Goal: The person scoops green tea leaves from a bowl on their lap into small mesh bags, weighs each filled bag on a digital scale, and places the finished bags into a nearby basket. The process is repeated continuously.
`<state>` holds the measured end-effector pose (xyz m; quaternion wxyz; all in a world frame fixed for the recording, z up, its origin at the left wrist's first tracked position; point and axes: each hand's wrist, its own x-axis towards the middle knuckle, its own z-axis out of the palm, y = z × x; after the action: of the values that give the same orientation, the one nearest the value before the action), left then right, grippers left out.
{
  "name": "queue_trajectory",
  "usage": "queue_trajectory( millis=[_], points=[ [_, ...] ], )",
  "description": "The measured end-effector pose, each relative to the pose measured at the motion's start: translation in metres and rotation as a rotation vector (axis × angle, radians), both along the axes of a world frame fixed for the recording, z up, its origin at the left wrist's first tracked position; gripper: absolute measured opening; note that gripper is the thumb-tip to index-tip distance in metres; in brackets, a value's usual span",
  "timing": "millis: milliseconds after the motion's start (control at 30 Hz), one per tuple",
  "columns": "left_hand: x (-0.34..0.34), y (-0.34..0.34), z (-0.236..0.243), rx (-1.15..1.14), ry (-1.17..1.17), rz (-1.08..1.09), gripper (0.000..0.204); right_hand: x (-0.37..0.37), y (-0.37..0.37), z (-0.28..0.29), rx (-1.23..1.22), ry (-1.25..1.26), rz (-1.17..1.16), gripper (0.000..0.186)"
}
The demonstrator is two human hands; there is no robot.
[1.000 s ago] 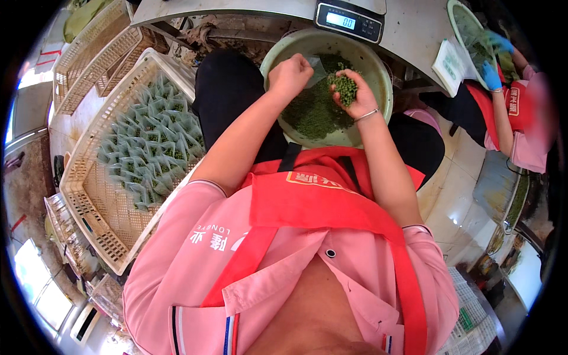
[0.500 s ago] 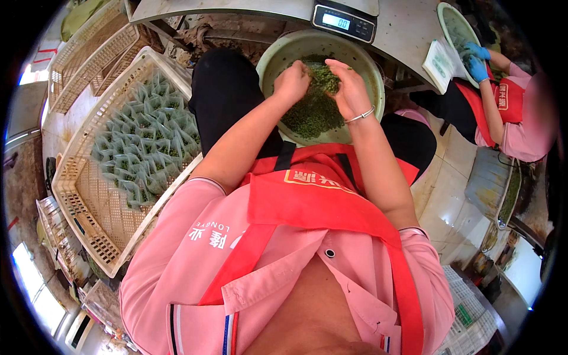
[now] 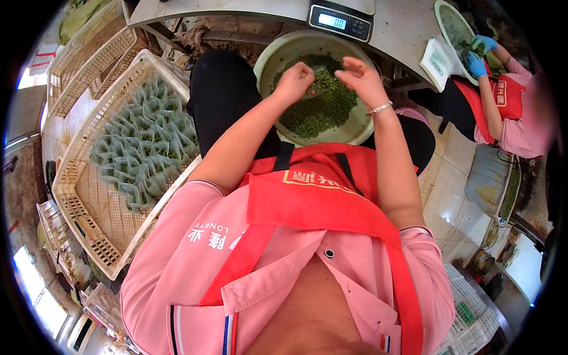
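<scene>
A pale green basin (image 3: 266,59) rests on my lap, holding a heap of small green leaf pieces (image 3: 313,112). Both my hands hover over it. My left hand (image 3: 294,83) is closed around a small clear plastic packet (image 3: 320,74), held up near the basin's far side. My right hand (image 3: 361,80), with a bracelet at the wrist, is beside the packet's mouth with its fingers spread and nothing visible in them.
A digital scale (image 3: 340,21) sits on the grey table just beyond the basin. A white slatted crate (image 3: 89,195) with several filled clear packets (image 3: 142,148) stands to my left. At the right a co-worker in blue gloves (image 3: 476,56) works over another basin (image 3: 449,23).
My right hand held a pinch of green pieces a second ago; it moved to the packet and is now spread empty. My left hand stayed closed over the basin.
</scene>
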<state>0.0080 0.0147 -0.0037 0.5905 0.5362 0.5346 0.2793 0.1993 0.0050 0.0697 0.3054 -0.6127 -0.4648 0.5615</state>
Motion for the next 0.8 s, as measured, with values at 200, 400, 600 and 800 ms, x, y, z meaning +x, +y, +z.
queue_trajectory(
  millis=[200,400,600,800],
  points=[
    [0.002,-0.004,-0.005,0.238,0.164,-0.057,0.018,-0.01,-0.001,-0.048,-0.385,0.13,0.061,0.048],
    [0.005,-0.009,0.009,0.381,0.483,-0.105,0.018,-0.022,0.021,-0.072,-0.141,-0.371,0.22,0.041],
    [-0.018,0.022,0.003,0.266,0.212,0.13,0.018,0.028,0.04,-0.077,-0.172,0.086,-0.092,0.06],
    [-0.018,0.025,-0.001,0.208,0.007,0.182,0.016,0.022,0.008,-0.229,-0.165,-1.079,0.284,0.078]
  ],
)
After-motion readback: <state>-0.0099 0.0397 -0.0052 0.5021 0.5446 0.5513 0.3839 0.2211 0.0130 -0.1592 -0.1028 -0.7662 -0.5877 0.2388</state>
